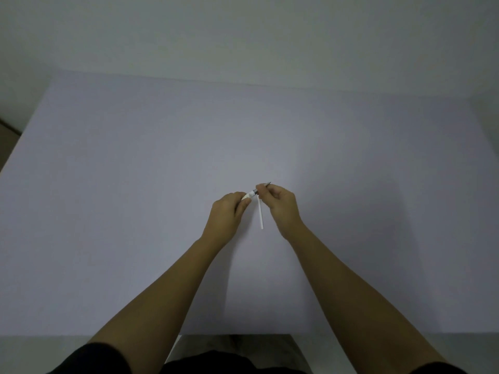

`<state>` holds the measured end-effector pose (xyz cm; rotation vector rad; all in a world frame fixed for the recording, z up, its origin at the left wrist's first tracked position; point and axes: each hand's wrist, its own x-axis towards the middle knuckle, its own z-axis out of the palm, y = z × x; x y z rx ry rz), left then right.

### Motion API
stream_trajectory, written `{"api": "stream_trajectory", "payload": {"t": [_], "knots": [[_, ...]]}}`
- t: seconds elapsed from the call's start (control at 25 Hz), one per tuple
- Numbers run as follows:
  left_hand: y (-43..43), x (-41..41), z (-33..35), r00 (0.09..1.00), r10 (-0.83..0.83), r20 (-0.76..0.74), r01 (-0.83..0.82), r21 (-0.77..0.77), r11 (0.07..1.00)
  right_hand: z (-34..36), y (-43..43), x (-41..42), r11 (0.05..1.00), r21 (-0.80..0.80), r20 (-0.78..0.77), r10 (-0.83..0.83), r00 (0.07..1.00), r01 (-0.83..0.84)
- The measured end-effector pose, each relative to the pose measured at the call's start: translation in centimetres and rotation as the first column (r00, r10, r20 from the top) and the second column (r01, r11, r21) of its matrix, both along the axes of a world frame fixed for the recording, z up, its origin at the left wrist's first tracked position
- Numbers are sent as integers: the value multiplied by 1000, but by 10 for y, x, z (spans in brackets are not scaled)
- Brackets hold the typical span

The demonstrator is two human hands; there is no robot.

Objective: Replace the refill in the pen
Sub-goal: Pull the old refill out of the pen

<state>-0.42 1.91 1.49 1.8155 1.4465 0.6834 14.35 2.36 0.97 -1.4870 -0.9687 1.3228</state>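
Note:
Both hands meet over the middle of the pale table [135, 184]. My left hand [226, 211] is closed around the white barrel of the pen [248, 196]; only a short stretch of it shows past the fingers. My right hand [280, 205] pinches the pen's dark front end, whose tip [267, 183] pokes out up and to the right. A thin white refill [260, 213] shows between the two hands, running from the right fingers down toward me. Whether it lies on the table or hangs from the right hand I cannot tell.
A plain wall rises behind the table's far edge [243, 83]. The table's near edge [81, 334] runs just above my dark sleeves. A strip of floor shows past the left edge [8, 136].

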Motion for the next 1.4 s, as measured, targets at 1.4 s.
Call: {"api": "stream_trajectory", "payload": {"t": [1.4], "knots": [[8, -30, 23, 949, -303, -87, 306, 27, 952, 34, -13, 26, 919, 142, 415, 282, 865, -368]]}}
